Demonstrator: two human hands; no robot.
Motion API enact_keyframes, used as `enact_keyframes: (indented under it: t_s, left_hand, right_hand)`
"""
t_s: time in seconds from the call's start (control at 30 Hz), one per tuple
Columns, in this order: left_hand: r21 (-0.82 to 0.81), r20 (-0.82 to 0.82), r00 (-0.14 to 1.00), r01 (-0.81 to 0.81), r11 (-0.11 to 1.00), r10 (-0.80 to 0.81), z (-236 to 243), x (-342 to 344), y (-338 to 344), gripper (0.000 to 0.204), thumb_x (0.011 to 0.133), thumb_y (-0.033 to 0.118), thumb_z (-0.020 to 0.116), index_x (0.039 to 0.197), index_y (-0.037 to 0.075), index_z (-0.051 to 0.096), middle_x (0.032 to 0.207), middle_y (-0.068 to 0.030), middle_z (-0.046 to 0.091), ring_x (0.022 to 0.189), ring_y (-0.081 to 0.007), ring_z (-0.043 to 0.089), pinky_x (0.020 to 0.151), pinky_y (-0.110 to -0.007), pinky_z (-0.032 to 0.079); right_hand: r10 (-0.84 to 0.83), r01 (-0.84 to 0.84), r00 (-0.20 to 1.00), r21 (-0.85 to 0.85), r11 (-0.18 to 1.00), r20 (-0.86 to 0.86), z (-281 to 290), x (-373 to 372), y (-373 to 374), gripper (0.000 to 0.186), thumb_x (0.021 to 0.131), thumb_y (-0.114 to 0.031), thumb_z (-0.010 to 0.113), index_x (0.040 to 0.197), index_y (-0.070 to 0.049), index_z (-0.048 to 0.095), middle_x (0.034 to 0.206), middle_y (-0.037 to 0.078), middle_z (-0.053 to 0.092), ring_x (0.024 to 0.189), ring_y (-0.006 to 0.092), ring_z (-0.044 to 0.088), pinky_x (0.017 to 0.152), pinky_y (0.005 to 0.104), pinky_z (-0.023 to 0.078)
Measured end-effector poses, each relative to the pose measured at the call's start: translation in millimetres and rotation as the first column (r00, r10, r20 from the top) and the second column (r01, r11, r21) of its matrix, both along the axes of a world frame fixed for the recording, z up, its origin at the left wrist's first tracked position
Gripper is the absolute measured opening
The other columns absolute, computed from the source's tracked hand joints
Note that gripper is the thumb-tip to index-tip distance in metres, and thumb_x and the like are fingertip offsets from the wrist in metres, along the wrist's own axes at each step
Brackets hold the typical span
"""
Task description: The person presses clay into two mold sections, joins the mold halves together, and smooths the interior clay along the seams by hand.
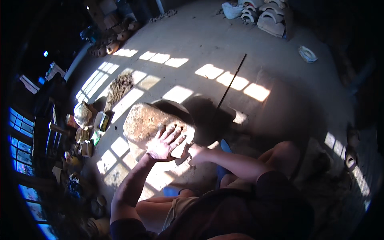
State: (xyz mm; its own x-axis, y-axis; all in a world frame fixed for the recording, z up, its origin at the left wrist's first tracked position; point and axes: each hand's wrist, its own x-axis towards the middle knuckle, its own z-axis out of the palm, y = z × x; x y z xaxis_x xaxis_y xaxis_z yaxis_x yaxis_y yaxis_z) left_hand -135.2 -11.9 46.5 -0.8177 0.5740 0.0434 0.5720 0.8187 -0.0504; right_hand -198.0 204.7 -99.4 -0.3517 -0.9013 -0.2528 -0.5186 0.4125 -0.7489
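Observation:
In front of me stands a rounded brown block, rough and mottled on top, perhaps stone or clay. My left hand lies flat on its near right part, fingers spread. A pale, wedge-shaped piece shows just beside that palm, at the block's near edge. Right against this piece is my right hand, its fingers curled closed. What they grip, if anything, is hidden by the hand and the bright glare.
A thin dark rod slants beyond the block. A brown crumbly heap lies on the floor to the left. Nearer left are a tied plastic bag and a tub. Clay pots and curved pale pieces stand far back.

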Motion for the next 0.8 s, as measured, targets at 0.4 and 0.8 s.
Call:
enact_keyframes:
  t_s: [0.4, 0.8]
  left_hand:
    - [0.011, 0.029, 0.999, -0.037, 0.999, 0.037, -17.5, -8.2, -7.2, 0.106, 0.07, 0.063, 0.086, 0.159, 0.019, 0.048, 0.165, -0.0164, 0.044, 0.156, -0.0379, 0.037, 0.129, -0.065, 0.02]
    - [0.073, 0.028, 0.995, -0.102, 0.992, 0.101, -22.1, -8.7, 0.1, 0.093, 0.071, 0.048, 0.088, 0.155, 0.023, 0.055, 0.162, -0.0126, 0.05, 0.154, -0.0353, 0.041, 0.128, -0.062, 0.025]
  right_hand:
    - [0.037, 0.285, 0.018, -0.041, 0.958, 0.999, 8.4, 2.8, 0.8, 0.022, 0.095, -0.019, 0.073, 0.075, -0.014, 0.065, 0.052, -0.005, 0.045, 0.04, 0.0056, 0.038, 0.044, 0.026, 0.04]
    - [-0.198, 0.361, 0.601, -0.043, 0.931, 0.774, 8.5, 12.7, -1.5, 0.052, 0.074, -0.02, 0.089, 0.116, 0.001, 0.067, 0.071, 0.002, 0.064, 0.058, 0.0109, 0.061, 0.051, 0.031, 0.054]
